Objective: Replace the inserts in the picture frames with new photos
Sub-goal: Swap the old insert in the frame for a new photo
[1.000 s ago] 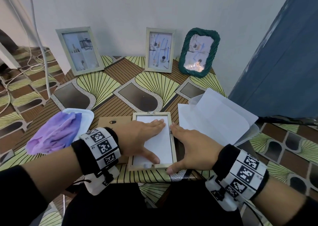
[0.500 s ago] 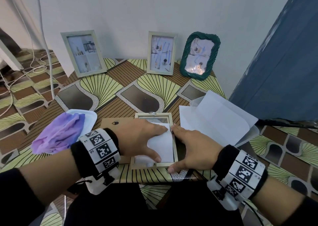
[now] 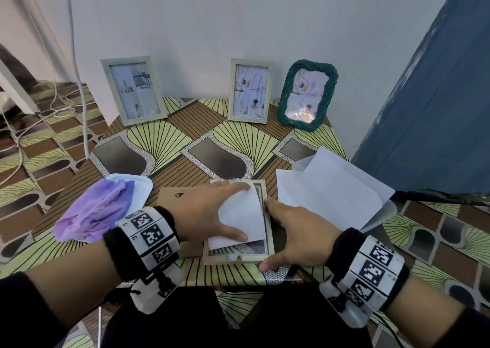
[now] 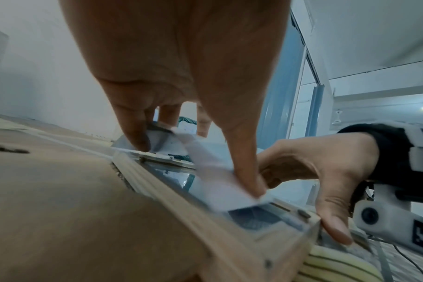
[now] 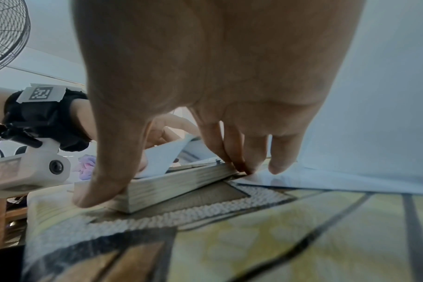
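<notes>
A pale wooden picture frame (image 3: 233, 259) lies face down near the table's front edge. It also shows in the left wrist view (image 4: 172, 198) and the right wrist view (image 5: 172, 181). My left hand (image 3: 209, 212) pinches a white insert (image 3: 242, 215) between thumb and fingers, so the sheet bows up out of the frame (image 4: 220, 188). A printed picture shows under its near end. My right hand (image 3: 291, 233) holds the frame's right side, with the thumb at the near corner and the fingertips (image 5: 242, 166) along the edge.
A brown backing board (image 3: 172, 196) lies left of the frame, under my left wrist. A purple cloth (image 3: 98, 209) sits on a white tray, and a clear folder of white sheets (image 3: 331, 188) lies to the right. Three frames (image 3: 249, 93) stand along the wall. A blue panel (image 3: 424, 109) stands at the right.
The white insert lay flat in the frame under my left hand. My left thumb and fingers have since drawn together, and the sheet has bowed up, uncovering the frame's near end.
</notes>
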Demonstrator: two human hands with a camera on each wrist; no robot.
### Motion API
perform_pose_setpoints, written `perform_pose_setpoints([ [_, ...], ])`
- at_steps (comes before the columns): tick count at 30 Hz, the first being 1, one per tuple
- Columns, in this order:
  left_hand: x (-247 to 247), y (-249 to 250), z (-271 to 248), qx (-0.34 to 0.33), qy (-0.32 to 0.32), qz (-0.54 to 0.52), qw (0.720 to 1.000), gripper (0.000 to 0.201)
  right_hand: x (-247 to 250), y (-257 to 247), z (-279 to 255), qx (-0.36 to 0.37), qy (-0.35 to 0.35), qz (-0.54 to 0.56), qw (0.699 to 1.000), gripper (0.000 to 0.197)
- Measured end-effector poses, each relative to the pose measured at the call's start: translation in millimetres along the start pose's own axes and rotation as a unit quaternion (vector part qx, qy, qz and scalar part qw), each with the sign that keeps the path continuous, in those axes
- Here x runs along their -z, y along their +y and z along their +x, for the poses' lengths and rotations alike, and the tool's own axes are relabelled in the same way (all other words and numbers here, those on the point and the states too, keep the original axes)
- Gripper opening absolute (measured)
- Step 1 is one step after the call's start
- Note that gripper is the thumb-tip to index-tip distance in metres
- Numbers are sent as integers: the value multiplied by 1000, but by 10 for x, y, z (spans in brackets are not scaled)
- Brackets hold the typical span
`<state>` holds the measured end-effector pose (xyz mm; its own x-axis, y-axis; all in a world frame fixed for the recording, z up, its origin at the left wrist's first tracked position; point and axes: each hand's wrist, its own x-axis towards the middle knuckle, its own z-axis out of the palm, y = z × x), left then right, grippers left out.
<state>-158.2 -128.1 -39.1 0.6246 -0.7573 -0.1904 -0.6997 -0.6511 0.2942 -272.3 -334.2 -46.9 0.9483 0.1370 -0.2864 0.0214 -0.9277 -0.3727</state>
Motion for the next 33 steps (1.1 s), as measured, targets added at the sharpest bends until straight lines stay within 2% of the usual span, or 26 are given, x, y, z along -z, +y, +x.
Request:
perform_pose_setpoints([
  [5, 45, -28, -45, 40, 33, -14, 999, 109, 12, -6, -4, 0, -17, -32, 999, 135],
  [8, 97, -83, -50, 18, 4, -15, 1000, 111, -2, -9, -26, 9, -16, -40, 999, 128],
  [10, 100, -103, -59, 7, 7, -18, 1000, 97, -6, -22, -42, 12, -14, -41, 999, 123],
  [12, 83, -118, -71, -12, 46, -40, 998, 68, 9, -40, -62, 15, -3, -43, 999, 116],
  [13, 79, -120, -82, -21, 64, -51, 996, 55, 24, -48, -77, 17, 9, -44, 999, 109],
  [15, 70, -125, -108, -31, 92, -66, 993, 44, 63, -66, -116, 23, 45, -51, 997, 90],
  [19, 84, -125, -170, -37, 173, -119, 977, 42, 210, -117, -227, 29, 156, -74, 985, 51],
  [24, 139, -144, -169, -19, 278, -147, 949, 35, 447, -84, -371, 22, 266, -73, 961, 26],
  [27, 183, -173, -143, -9, 300, -150, 942, 37, 540, 49, -431, -20, 275, -105, 955, 30],
  [31, 242, -190, -107, -2, 307, -149, 940, 44, 501, 261, -443, -99, 217, -141, 961, 52],
  [33, 242, -204, -77, 1, 305, -138, 942, 52, 431, 336, -434, -117, 202, -136, 963, 56],
])
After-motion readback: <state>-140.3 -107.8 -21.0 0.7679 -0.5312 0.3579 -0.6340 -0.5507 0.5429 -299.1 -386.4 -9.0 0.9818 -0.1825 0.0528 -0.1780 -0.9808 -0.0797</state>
